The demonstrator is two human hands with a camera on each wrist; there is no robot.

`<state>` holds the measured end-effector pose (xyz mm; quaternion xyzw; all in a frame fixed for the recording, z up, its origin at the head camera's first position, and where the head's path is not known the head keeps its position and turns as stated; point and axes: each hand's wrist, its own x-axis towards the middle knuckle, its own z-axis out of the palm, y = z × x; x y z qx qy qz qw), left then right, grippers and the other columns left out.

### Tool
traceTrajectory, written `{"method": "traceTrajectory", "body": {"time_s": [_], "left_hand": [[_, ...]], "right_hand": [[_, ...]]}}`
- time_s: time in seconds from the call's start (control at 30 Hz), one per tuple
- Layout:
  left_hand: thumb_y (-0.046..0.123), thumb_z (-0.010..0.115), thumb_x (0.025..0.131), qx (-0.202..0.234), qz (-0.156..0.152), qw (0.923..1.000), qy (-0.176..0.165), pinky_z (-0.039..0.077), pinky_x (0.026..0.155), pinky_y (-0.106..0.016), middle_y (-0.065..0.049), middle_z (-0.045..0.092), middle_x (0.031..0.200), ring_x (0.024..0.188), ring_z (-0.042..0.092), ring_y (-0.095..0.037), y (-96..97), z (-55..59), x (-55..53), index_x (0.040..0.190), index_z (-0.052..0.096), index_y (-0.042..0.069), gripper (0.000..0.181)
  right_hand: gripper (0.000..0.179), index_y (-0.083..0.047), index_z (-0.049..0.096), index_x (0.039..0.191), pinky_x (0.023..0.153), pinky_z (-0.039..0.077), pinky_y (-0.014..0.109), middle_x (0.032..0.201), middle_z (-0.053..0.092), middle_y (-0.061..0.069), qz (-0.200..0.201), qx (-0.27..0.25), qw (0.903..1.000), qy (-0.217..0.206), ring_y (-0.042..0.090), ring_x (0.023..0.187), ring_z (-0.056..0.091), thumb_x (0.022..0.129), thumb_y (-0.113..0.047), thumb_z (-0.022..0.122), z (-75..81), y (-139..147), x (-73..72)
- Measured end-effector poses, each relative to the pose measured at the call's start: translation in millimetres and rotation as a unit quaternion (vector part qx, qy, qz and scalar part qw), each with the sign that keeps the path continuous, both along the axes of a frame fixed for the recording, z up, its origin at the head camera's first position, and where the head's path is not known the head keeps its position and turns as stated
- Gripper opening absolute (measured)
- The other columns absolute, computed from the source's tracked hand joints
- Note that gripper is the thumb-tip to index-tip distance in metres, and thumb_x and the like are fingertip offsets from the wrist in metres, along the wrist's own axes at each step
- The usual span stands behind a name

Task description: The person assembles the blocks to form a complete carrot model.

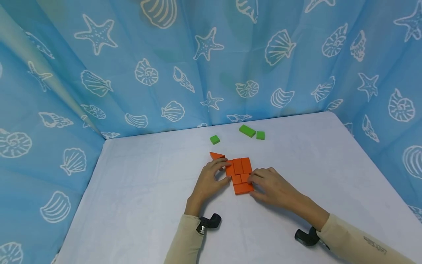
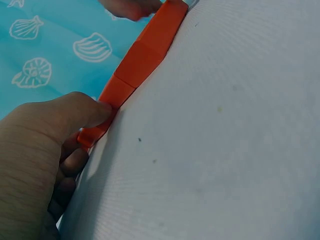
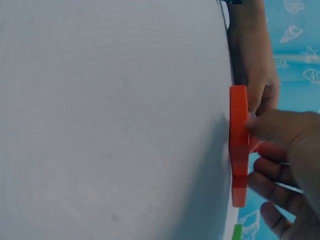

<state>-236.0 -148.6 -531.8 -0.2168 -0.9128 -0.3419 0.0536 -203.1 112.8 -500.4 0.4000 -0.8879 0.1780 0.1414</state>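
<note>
Orange blocks lie edge to edge as a flat patch (image 1: pixel 242 165) on the white table. My left hand (image 1: pixel 211 176) is at its left side, with thumb and forefinger either side of the leftmost orange block (image 1: pixel 229 169). In the left wrist view that thumb presses against the orange side face (image 2: pixel 119 92). An orange triangular block (image 1: pixel 215 155) lies just beyond the left fingers, partly covered by them. My right hand (image 1: pixel 271 186) rests its loosely bent fingertips along the patch's right edge, thumb by the near corner. The right wrist view shows its thumb touching the orange row (image 3: pixel 239 120).
Beyond the patch, near the table's far edge, lie a green block (image 1: pixel 214 139), a longer green block (image 1: pixel 247 131) and a small green square (image 1: pixel 260 135). A blue curtain (image 1: pixel 184 66) with shells and starfish hangs behind the white table (image 1: pixel 138 205).
</note>
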Motion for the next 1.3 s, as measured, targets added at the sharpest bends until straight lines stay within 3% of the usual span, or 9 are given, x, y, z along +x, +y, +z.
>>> {"method": "traceTrajectory", "body": {"time_s": [0.17, 0.37, 0.6, 0.83, 1.03, 1.3], "left_hand": [[0.033, 0.069, 0.091, -0.005, -0.002, 1.0000, -0.002, 0.034, 0.112, -0.047, 0.006, 0.050, 0.146, 0.128, 0.050, -0.015, 0.4, 0.0, -0.7, 0.134, 0.063, 0.024, 0.044], [0.032, 0.070, 0.091, -0.004, -0.001, 1.0000, -0.004, 0.035, 0.112, -0.047, 0.006, 0.050, 0.146, 0.127, 0.050, -0.016, 1.4, 1.7, -0.8, 0.133, 0.064, 0.023, 0.044], [0.032, 0.069, 0.092, -0.005, -0.002, 0.9999, -0.011, 0.034, 0.113, -0.046, 0.007, 0.049, 0.147, 0.127, 0.050, -0.015, 1.9, 0.2, -1.9, 0.134, 0.063, 0.024, 0.043], [0.031, 0.071, 0.091, -0.005, 0.001, 1.0000, -0.007, 0.034, 0.113, -0.044, 0.007, 0.050, 0.147, 0.126, 0.051, -0.014, 1.8, 0.3, -1.9, 0.133, 0.064, 0.024, 0.043], [0.033, 0.069, 0.092, -0.007, -0.002, 1.0000, -0.006, 0.035, 0.112, -0.047, 0.007, 0.050, 0.147, 0.130, 0.049, -0.015, 2.8, -0.2, 0.9, 0.133, 0.063, 0.025, 0.042], [0.030, 0.071, 0.091, 0.003, 0.001, 1.0000, 0.002, 0.035, 0.112, -0.047, 0.005, 0.051, 0.146, 0.133, 0.046, -0.016, 1.5, 2.7, 1.8, 0.132, 0.064, 0.022, 0.042]], "right_hand": [[0.025, -0.013, 0.074, 0.103, 0.084, 0.048, 0.037, 0.102, 0.065, -0.003, -0.014, -0.001, 0.9998, -0.015, 0.016, 0.097, 0.060, 0.082, -0.022, 0.082, 9.0, -3.2, -5.0], [0.020, -0.012, 0.075, 0.106, 0.086, 0.048, 0.037, 0.104, 0.066, -0.001, -0.040, 0.007, 0.9978, -0.053, 0.017, 0.098, 0.060, 0.087, -0.021, 0.077, 20.1, -7.1, -23.7], [0.021, -0.010, 0.074, 0.109, 0.090, 0.049, 0.044, 0.104, 0.065, 0.002, -0.089, 0.015, 0.9917, -0.092, 0.021, 0.096, 0.060, 0.090, -0.019, 0.074, 29.8, -3.0, -60.5], [0.024, -0.007, 0.071, 0.113, 0.089, 0.048, 0.046, 0.106, 0.065, 0.006, -0.129, 0.009, 0.9822, -0.137, 0.024, 0.098, 0.060, 0.092, -0.018, 0.072, 28.5, 5.3, -97.2], [0.023, -0.006, 0.070, 0.113, 0.088, 0.052, 0.045, 0.104, 0.064, 0.007, -0.126, 0.004, 0.9808, -0.149, 0.024, 0.096, 0.061, 0.093, -0.017, 0.070, 27.5, 1.1, -113.4], [0.031, -0.008, 0.070, 0.119, 0.092, 0.053, 0.041, 0.111, 0.064, 0.005, -0.069, 0.007, 0.9770, -0.202, 0.022, 0.100, 0.060, 0.093, -0.025, 0.071, 41.8, -49.6, -115.0]]}}
